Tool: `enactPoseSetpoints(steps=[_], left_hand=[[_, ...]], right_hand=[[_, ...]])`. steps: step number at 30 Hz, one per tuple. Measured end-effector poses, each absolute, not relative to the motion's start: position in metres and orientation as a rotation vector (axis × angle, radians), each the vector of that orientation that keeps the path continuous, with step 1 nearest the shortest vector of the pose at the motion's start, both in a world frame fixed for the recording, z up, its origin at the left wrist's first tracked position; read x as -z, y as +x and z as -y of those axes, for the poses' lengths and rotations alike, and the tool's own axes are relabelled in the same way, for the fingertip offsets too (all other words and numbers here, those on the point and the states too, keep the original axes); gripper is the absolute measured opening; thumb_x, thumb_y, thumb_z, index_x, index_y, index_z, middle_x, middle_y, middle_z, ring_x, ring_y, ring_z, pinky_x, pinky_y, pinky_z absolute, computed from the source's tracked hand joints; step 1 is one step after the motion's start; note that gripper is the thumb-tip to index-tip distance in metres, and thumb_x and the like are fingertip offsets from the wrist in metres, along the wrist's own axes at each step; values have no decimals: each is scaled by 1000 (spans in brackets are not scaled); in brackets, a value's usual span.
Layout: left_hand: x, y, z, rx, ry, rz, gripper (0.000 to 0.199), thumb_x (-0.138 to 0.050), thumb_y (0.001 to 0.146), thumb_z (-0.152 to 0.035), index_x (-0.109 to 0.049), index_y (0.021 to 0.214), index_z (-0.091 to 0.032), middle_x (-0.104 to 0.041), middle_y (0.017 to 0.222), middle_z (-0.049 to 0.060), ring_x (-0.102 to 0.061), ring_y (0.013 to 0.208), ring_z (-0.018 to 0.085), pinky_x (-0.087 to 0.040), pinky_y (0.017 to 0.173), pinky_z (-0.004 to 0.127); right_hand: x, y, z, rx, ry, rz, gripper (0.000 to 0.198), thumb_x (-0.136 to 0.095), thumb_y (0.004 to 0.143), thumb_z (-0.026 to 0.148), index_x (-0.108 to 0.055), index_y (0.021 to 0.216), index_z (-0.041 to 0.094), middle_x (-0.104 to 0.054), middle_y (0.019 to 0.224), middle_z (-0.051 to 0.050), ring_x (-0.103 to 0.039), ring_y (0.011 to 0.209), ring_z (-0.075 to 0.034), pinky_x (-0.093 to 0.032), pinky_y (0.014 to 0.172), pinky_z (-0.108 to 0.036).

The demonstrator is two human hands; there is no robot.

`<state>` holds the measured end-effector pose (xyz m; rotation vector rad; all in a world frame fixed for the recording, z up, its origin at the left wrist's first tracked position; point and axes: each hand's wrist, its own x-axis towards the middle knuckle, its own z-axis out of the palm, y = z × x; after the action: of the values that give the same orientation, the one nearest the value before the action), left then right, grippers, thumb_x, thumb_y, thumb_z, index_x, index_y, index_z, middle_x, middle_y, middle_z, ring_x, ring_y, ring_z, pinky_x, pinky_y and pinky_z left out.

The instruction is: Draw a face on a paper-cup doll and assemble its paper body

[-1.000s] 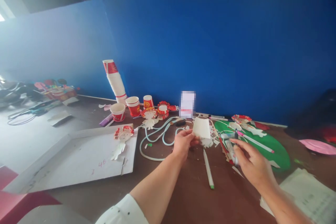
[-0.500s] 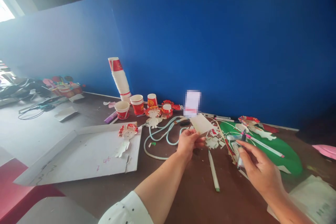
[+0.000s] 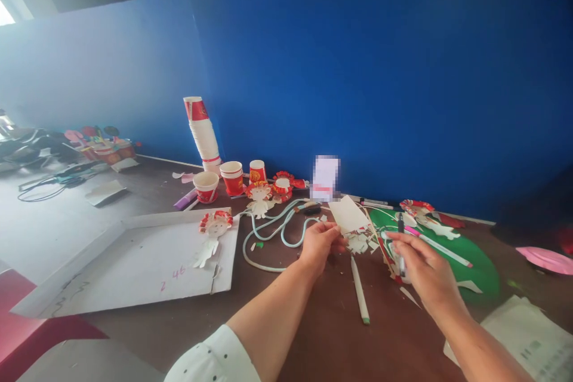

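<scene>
My left hand pinches a small piece of white paper by its near edge, holding it above a heap of paper scraps. To the right, my right hand has its fingers closed round a dark pen, which stands nearly upright; the fingers cover its middle. Between the two hands lies a white marker with a green end. Beyond the right hand, a pink-and-white marker rests on a green round sheet.
On the left is a shallow white box lid with a paper-cup figure on it. Behind stand red-and-white paper cups and a tall cup stack. A pale blue cord loops mid-table. A blue partition closes the back.
The pen in my right hand has turned a little more upright. The white paper in my left hand has tilted slightly. The whole view has shifted a little.
</scene>
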<state>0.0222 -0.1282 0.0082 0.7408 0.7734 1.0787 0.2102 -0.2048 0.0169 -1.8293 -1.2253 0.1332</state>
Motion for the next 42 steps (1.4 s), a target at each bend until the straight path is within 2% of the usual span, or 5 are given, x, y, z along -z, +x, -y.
enactPoseSetpoints(steps=[4, 11, 21, 32, 42], left_hand=[[-7, 24, 129, -1067, 854, -826, 20, -73, 73, -25, -60, 80, -12, -61, 59, 1, -59, 48, 11, -44, 41, 19], [-5, 23, 128, -1055, 997, -894, 20, -70, 75, -31, -62, 83, -14, -57, 52, -2, -50, 42, 9, -41, 41, 19], [-6, 17, 124, -1136, 1071, -908, 43, -67, 75, -57, -63, 82, -14, -50, 58, -4, -40, 44, 6, -32, 41, 19], [3, 21, 119, -1109, 1117, -991, 29, -68, 77, -43, -59, 73, -16, -44, 49, -6, -37, 41, 6, -27, 42, 20], [0, 17, 115, -1112, 1046, -1088, 25, -62, 83, -37, -69, 79, -14, -63, 65, 2, -44, 42, 7, -34, 41, 20]], right_hand=[[-34, 197, 183, -445, -1715, 1203, 43, -53, 82, 58, -72, 98, 23, -74, 89, -2, -65, 85, -22, -47, 73, -30], [-28, 176, 165, -508, -1684, 1166, 38, -63, 74, 58, -68, 76, 21, -62, 59, 2, -52, 56, -16, -38, 57, -27], [-12, 168, 174, -441, -1681, 1130, 39, -61, 73, 59, -67, 75, 21, -62, 57, 1, -53, 57, -17, -38, 58, -27], [-21, 151, 182, -393, -1686, 1242, 41, -56, 75, 60, -65, 68, 21, -63, 57, 0, -52, 55, -17, -39, 59, -29], [-12, 163, 178, -370, -1689, 1044, 36, -58, 76, 56, -65, 71, 21, -61, 52, 1, -51, 50, -15, -39, 56, -28]])
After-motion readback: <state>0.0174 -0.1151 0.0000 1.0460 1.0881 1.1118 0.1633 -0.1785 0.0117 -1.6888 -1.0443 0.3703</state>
